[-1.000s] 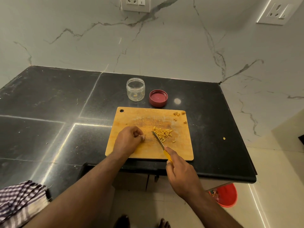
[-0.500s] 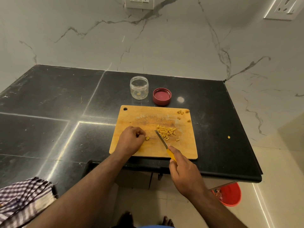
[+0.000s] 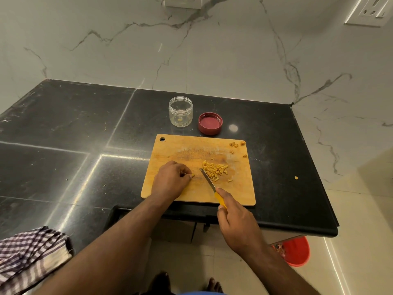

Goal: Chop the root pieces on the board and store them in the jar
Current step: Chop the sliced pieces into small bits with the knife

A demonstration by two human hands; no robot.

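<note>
- A small yellow root piece (image 3: 192, 175) sits on the rectangular wooden chopping board (image 3: 197, 193) at the centre of the frame, pinched at the curled fingertips of the left hand (image 3: 171, 180).
- Just right of it lies a loose heap of chopped yellow root bits (image 3: 215, 170), spread over the middle of the board.
- A few brownish root scraps (image 3: 236, 144) lie at the board's upper right corner, well apart from the heap.
- The right hand (image 3: 237, 220), lower right of centre, is closed around the yellow handle of a narrow steel-bladed knife (image 3: 209, 182).
- The blade slants up and left, its tip at the left edge of the heap, between the heap and the pinched piece.
- The 2 hands are apart, each clamped on its own thing.
- Above the board stands a clear round plastic jar (image 3: 180, 111), uncapped, with a yellow fleck inside near the bottom.
- Just right of the jar lies a round dark red lid (image 3: 210, 123), hollow side up.
- All of this rests on a black polished stone counter (image 3: 63, 133) against a white veined marble wall (image 3: 127, 50).
- 1 stray yellow bit (image 3: 296, 178) lies on the counter at the right, well apart from the board.
- A checked purple and white cloth (image 3: 27, 260) lies at the lower left of the frame.
- A red plastic bucket (image 3: 296, 251) stands on the floor at the lower right.
</note>
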